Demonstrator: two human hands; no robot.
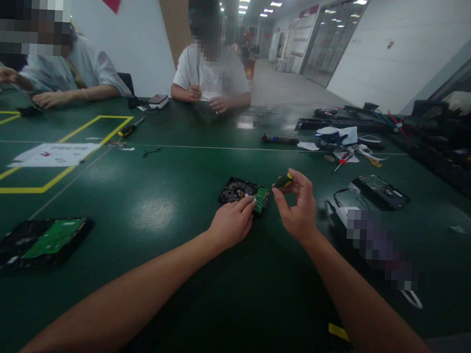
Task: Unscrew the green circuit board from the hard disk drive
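Your right hand (299,206) pinches a dark-and-yellow screwdriver (283,181) between thumb and fingers, pointing it at the hard drive (238,187) just left of that grip. Your left hand (233,221) lays fingertips on the drive; its thumb is hidden, so whether it clasps, I cannot tell. The green circuit board (262,198) is still on, so work seems left; any loosened screws are too small to see. Right of the grip lies a second drive (380,190); well left, a third (56,236), each showing a board.
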